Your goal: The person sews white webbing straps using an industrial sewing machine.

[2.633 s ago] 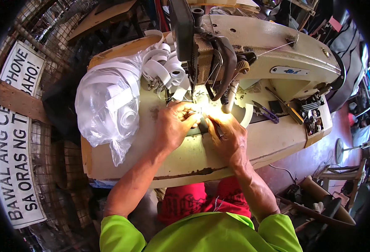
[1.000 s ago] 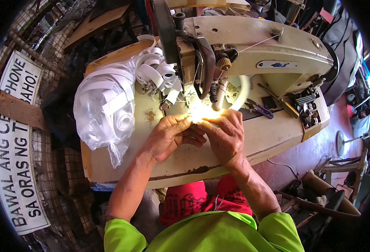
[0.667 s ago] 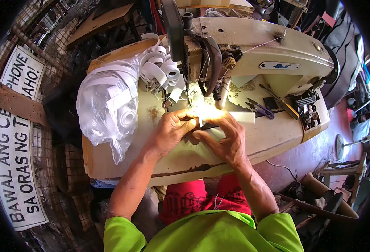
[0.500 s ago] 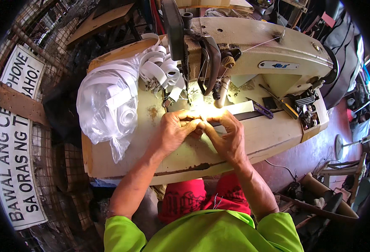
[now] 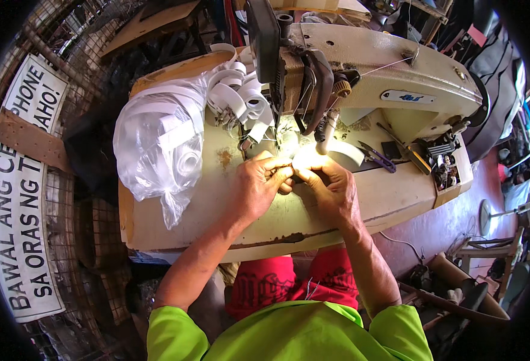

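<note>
Both hands meet on the sewing machine table just in front of the machine's needle area, under a bright lamp glare. My left hand (image 5: 263, 182) is closed in a pinch, fingertips against those of the other hand; what it grips is too small and washed out to make out. My right hand (image 5: 331, 186) is closed with thumb and finger pinched at the glare. A white flat band (image 5: 347, 154) curves out from behind its fingers to the right. Above the hands stands the beige sewing machine (image 5: 373, 63), a white thread running to its tension knob (image 5: 341, 88).
Left on the table (image 5: 216, 207) sit a clear plastic bag (image 5: 159, 138) of white rolls and loose white band coils (image 5: 232, 90). Purple-handled thread snips (image 5: 379, 157), a yellow-handled screwdriver (image 5: 418, 159) and a small parts box (image 5: 446, 171) lie right. A wire mesh wall carries a sign (image 5: 21, 240).
The white band, flat and straight before, now bends in a curve and sits closer to my right hand. Both hands stay pinched together and have turned slightly. The whole view has shifted a little.
</note>
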`<state>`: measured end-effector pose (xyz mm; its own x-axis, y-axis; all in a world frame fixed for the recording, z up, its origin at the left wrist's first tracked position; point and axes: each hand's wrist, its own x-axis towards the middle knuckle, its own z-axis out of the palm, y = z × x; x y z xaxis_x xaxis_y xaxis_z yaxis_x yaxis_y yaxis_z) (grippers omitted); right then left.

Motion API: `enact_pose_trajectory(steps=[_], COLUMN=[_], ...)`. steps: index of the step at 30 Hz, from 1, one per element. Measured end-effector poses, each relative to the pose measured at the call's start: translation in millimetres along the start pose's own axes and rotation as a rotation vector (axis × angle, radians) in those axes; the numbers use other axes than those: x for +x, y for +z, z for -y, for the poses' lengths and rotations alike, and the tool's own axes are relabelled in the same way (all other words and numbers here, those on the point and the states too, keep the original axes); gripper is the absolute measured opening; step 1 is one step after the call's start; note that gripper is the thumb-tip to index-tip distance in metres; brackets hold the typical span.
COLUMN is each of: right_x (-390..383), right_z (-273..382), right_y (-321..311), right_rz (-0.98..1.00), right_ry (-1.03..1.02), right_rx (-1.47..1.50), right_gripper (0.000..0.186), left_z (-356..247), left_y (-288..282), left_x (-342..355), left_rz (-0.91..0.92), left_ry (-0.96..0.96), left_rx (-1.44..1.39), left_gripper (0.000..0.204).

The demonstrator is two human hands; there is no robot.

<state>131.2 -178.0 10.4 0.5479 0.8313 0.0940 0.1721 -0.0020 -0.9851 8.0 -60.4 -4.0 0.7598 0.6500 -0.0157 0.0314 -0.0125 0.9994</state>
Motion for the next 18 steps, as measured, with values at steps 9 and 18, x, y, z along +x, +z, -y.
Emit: enact_pose_trajectory(steps=[9,18], right_x=[7.2,-1.2], right_z=[-22.7,-9.9], right_y=[12.2,6.5], right_rz=[-0.279,-0.224], right_ry=[0.032,-0.138], right_rx=[0.209,-0.257], right_gripper=[0.013,0.014], left_z=[-2.7,0.0], left_y=[5.0,7.5], left_x=[0.9,-0.2], left_rz=[-0.027,-0.061], left_ry=[0.046,0.086], left_rx=[0.028,0.072], left_gripper=[0.015,0.015])
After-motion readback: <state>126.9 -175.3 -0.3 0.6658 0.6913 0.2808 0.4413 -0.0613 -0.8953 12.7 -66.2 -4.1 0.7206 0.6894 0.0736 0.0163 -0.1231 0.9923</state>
